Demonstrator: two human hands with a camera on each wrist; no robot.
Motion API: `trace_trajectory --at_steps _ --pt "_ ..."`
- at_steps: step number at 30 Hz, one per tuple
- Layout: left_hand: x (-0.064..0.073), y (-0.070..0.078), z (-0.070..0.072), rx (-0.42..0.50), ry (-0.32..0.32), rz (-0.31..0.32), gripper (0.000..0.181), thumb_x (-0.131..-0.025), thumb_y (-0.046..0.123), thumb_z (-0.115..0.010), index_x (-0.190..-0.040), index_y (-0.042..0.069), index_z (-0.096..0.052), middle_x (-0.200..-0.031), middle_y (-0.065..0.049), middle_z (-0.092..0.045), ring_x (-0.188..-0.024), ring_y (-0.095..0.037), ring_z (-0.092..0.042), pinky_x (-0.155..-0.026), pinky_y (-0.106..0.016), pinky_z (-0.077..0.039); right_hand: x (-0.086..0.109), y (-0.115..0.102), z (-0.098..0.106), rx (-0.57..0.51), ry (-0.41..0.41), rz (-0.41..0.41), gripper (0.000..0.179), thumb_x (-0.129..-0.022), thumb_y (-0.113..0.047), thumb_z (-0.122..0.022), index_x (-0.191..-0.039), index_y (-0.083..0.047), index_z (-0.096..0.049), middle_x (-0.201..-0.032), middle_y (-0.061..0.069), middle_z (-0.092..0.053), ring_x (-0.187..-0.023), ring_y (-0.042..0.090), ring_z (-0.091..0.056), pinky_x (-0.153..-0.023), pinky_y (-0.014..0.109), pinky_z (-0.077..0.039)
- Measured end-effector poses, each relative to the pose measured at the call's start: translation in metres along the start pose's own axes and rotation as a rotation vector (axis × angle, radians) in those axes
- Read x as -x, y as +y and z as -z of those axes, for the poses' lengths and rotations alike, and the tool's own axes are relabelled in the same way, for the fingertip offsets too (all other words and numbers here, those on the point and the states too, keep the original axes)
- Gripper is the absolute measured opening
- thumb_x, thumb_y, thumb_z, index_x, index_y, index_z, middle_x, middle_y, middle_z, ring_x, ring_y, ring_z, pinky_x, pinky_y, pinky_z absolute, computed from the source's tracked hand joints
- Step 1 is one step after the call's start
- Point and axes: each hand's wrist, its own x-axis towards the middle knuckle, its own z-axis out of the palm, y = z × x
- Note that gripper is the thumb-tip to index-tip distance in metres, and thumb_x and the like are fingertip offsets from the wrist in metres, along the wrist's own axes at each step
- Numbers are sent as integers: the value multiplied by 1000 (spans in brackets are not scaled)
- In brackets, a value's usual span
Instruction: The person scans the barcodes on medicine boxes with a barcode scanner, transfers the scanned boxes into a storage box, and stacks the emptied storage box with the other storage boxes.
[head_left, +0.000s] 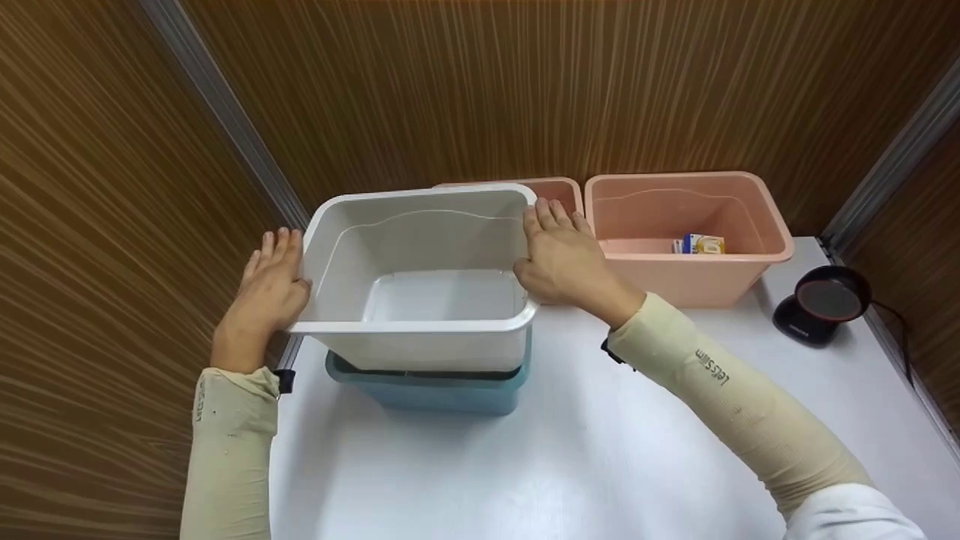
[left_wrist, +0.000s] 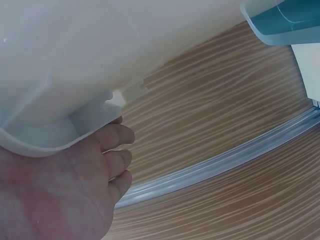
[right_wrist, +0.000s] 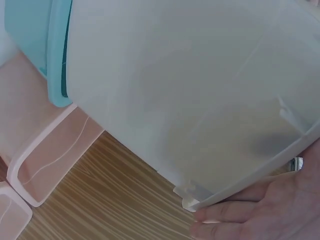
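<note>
A white plastic bin [head_left: 427, 345] stands or hangs over a teal bin [head_left: 450, 397]. Whether its base sits inside the teal rim I cannot tell. My left hand [head_left: 267, 289] presses its palm on the white bin's left rim, fingers straight and pointing away. On the opposite rim my right hand [head_left: 562, 259] presses likewise, fingers extended and thumb lying over the edge. Both hands support the bin between them. The white bin's outer wall fills much of both wrist views, where the left fingers [left_wrist: 117, 162] and right fingers [right_wrist: 225, 212] lie by its rim.
Two pink bins stand along the back wall; one [head_left: 559, 191] is partly hidden by the white bin. The right one [head_left: 675, 281] holds small boxes [head_left: 701, 244]. A black round-headed device [head_left: 825, 300] with a cable stands at the right of the white table [head_left: 600, 450]. Wood-grain panels surround it.
</note>
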Motion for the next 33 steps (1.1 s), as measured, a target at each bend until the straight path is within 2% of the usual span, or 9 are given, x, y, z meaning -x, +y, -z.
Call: trace_trajectory --at_steps 8,16,23,33 --pt "2 -5 -7 -13 7 13 67 -94 13 -41 -148 -7 -7 -152 -27 0 -139 -38 10 -109 -48 8 0 -2 -9 24 -6 11 75 -89 -33 -48 -146 7 -22 -151 26 -17 -140 37 -10 -109 54 -8" --pt "1 -10 -24 -30 4 3 64 -94 12 -42 -149 -2 -11 -152 -27 -5 -139 -40 7 -109 -49 7 2 0 -24 40 4 7 73 -90 -33 -45 -146 8 -21 -151 27 -16 -139 39 -10 -109 55 -9" --pt "3 -15 -40 -44 19 -9 64 -94 12 -43 -149 -3 -14 -151 -27 -10 -139 -41 3 -109 -51 3 4 2 -40 44 -2 8 70 -92 -33 -42 -146 8 -21 -151 27 -17 -139 40 -11 -107 57 -12" --pt "5 -21 -57 -46 47 -11 63 -93 10 -44 -148 -4 -17 -150 -28 -15 -139 -44 -1 -110 -51 1 5 4 -57 19 -22 -8 73 -92 -34 -45 -147 6 -18 -152 26 -12 -140 40 -5 -105 62 -8"
